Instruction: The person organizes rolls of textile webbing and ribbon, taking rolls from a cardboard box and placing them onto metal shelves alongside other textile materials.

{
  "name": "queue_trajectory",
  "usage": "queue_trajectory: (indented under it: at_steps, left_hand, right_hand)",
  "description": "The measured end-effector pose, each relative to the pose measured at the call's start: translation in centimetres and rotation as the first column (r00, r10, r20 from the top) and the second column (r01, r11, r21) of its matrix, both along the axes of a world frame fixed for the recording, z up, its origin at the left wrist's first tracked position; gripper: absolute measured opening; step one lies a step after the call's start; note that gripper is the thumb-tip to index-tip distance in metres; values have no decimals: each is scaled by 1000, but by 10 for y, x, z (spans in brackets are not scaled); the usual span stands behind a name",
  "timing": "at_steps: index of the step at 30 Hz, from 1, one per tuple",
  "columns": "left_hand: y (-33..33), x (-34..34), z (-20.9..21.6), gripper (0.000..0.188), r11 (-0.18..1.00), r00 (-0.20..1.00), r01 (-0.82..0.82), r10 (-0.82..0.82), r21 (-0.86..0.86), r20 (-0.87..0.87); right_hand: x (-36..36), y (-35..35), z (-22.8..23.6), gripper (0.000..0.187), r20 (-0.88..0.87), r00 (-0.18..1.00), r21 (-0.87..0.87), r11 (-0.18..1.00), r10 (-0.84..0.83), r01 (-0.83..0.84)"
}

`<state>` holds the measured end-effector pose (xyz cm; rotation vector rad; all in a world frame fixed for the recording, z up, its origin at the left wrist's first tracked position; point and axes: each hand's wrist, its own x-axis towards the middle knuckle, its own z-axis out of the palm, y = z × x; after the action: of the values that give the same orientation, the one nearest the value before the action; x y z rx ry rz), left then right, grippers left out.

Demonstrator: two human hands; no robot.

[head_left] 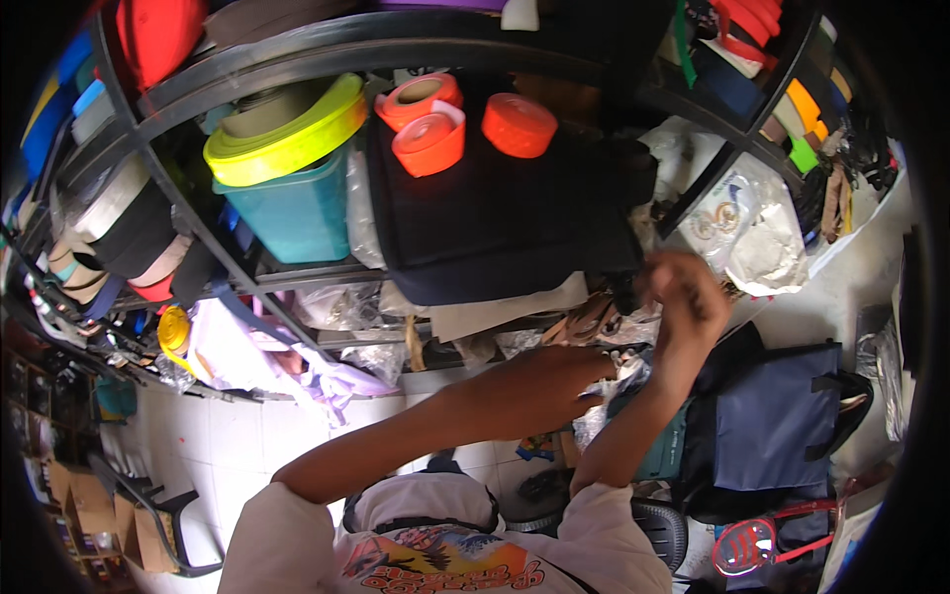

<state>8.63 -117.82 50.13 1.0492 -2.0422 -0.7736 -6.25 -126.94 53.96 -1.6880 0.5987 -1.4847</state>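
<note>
Both arms reach forward to the lower shelf. My left hand (569, 383) is beside a bunch of crumpled clear plastic (631, 368); its fingertips are partly lost against it, and I cannot make out a grip. Higher and to the right, my right hand (690, 292) has bent fingers, smeared by motion. It is next to a dark strap-like piece (621, 287) hanging at the corner of a black fabric item (495, 228); whether it touches that piece is unclear. On the black fabric stand orange rolls of tape or webbing (520, 126).
A black metal shelf frame (213, 238) crosses in front of me. Left of the fabric, a teal bin (287, 213) carries a neon yellow roll (287, 139). A dark blue bag (777, 416) and a red-framed item (747, 547) lie at the right. A lilac bundle (257, 346) hangs low left.
</note>
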Motion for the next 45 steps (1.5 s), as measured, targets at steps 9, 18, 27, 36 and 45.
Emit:
queue_trajectory:
  at_steps: [9,18,27,36,45]
  left_hand:
    - [278,175,-35,30,597,588,-801,798,45,-133]
    - [594,200,-72,34,-242,-262,-965,925,105,-275]
    - [806,221,-131,35,-551,-595,-804,746,225,-300]
    - [1014,317,-132,36,-665,-707,-707,669,240,-228]
    - [1217,332,-134,33,-826,-865,-492,429,275,-258]
  right_hand:
    - [204,205,-81,15,-174,517,82,536,838,-841]
    - [381,483,-123,20,-316,60,256,146,947,-956]
    - [478,716,-181,27,-351,-363,475,-169,863,-863]
    - [601,939,-215,25,-299,-476,493,-294,827,-819]
    - [668,1190,-195,29,-354,-720,526,-510,597,-681]
